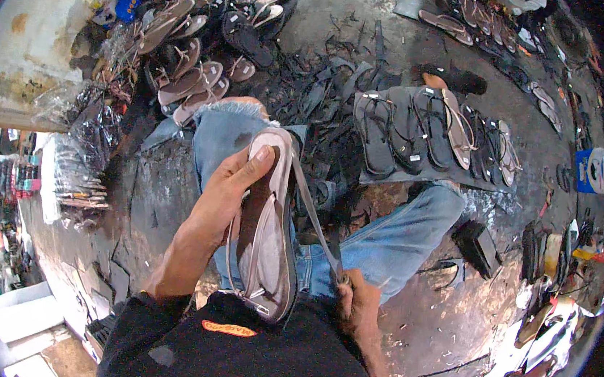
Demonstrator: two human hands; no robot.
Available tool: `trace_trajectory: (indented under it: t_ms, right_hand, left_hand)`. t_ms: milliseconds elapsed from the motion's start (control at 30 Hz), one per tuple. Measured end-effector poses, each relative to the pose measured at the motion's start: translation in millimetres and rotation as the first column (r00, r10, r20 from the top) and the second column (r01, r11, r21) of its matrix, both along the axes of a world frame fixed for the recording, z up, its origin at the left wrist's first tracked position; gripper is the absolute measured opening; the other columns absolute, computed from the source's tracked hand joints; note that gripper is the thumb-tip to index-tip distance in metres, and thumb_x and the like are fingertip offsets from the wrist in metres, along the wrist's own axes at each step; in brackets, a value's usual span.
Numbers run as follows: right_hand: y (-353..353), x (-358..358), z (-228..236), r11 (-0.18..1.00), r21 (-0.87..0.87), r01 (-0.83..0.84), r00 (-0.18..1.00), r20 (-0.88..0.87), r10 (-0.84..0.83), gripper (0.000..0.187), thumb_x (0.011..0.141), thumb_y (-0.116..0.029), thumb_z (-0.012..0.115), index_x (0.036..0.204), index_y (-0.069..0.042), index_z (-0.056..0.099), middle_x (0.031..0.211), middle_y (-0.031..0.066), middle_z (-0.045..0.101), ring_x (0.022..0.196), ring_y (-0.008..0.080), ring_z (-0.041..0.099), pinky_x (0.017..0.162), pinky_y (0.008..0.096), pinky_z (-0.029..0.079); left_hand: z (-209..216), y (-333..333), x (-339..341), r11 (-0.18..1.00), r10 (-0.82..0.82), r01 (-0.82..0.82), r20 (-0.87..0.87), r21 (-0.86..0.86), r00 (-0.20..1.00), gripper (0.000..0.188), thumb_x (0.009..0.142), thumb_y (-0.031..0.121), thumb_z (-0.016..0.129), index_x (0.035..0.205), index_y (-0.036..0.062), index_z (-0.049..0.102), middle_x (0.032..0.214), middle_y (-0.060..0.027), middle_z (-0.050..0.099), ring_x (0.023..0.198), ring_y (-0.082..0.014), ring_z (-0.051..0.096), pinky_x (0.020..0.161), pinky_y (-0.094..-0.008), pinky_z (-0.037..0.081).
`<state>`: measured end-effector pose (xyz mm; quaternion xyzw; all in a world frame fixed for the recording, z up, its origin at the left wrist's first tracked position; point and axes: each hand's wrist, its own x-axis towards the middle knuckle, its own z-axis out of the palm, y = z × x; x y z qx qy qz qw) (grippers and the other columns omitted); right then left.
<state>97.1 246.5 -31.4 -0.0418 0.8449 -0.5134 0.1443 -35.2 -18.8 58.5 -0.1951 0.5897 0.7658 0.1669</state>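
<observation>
My left hand (234, 175) grips a sandal (269, 229) near its far end, with the thumb pressed on the insole. The sandal has a dark and pale pinkish-grey footbed and thin straps, and its near end lies against my black shirt. A long, narrow grey strip (311, 207) slants from the sandal's far right edge to my right hand (358, 296), which is closed on its lower end. Beside that end shows a short dark blade-like piece (335, 251); its handle, if any, is hidden in the fingers.
Several sandals (442, 133) lie in a row on a dark sheet beyond my right knee. More sandals (196, 80) are heaped at the far left. Dark scraps (327, 82) litter the floor between. A dark block (478, 248) stands to the right, near a blue-and-white container (593, 171).
</observation>
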Motion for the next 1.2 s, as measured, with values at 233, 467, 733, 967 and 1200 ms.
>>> trace_trajectory:
  t_ms: [233,467,733,967,1200]
  right_hand:
    - [-1.1,-67.7,-4.1,0.993,0.118,-0.028,0.992,-0.118,0.042,0.028,0.098,-0.037,0.06,0.101,-0.009,0.057,0.069,0.0197,0.061,0.068,0.044,0.062,0.058,0.0486,0.046]
    - [0.7,-196.8,62.8,0.869,0.136,-0.475,0.879,0.042,0.474,0.043,0.101,-0.04,0.051,0.126,-0.007,0.061,0.076,0.0217,0.065,0.072,0.0431,0.065,0.065,0.048,0.048]
    - [-45.7,-263.8,74.0,0.732,0.086,-0.676,0.735,0.018,0.678,0.051,0.106,-0.045,0.04,0.129,-0.003,0.059,0.086,0.0206,0.069,0.084,0.0385,0.067,0.082,0.0422,0.05]
    - [-2.3,-221.2,7.7,0.955,-0.239,0.176,0.984,0.068,-0.164,0.048,0.108,-0.045,0.04,0.113,-0.004,0.063,0.064,-0.0021,0.049,0.055,0.0078,0.046,0.051,0.0256,0.037]
    - [-14.0,-96.2,8.7,0.929,-0.331,0.167,0.936,-0.244,-0.255,0.045,0.104,-0.047,0.048,0.107,-0.005,0.063,0.065,0.0049,0.052,0.055,0.017,0.051,0.052,0.0323,0.039]
  left_hand:
    - [-7.5,7.3,7.1,0.986,-0.107,0.099,-0.051,-0.135,0.993,0.044,0.101,0.036,0.063,0.13,0.004,0.057,0.115,-0.0007,0.064,0.105,-0.0096,0.056,0.094,-0.0265,0.045]
    - [0.0,3.6,-7.9,0.945,-0.212,0.2,-0.017,-0.259,0.977,0.048,0.099,0.039,0.066,0.128,0.0021,0.055,0.113,-0.0031,0.063,0.105,-0.0122,0.056,0.095,-0.0297,0.045]
    - [-4.8,9.0,-11.6,0.931,-0.267,0.253,-0.018,-0.264,0.964,0.051,0.095,0.038,0.071,0.127,0.0023,0.053,0.116,-0.0056,0.063,0.105,-0.0133,0.058,0.092,-0.0312,0.048]
    - [0.3,-56.5,-48.8,0.886,0.451,-0.456,-0.404,0.089,0.796,0.031,0.094,0.007,0.067,0.124,0.0037,0.061,0.117,-0.0087,0.067,0.108,-0.0189,0.066,0.092,-0.0295,0.056]
    - [-5.8,52.8,-48.0,0.713,0.453,-0.339,-0.033,0.613,0.891,0.024,0.098,0.019,0.067,0.12,0.0102,0.066,0.113,-0.005,0.073,0.099,-0.0182,0.072,0.078,-0.0331,0.064]
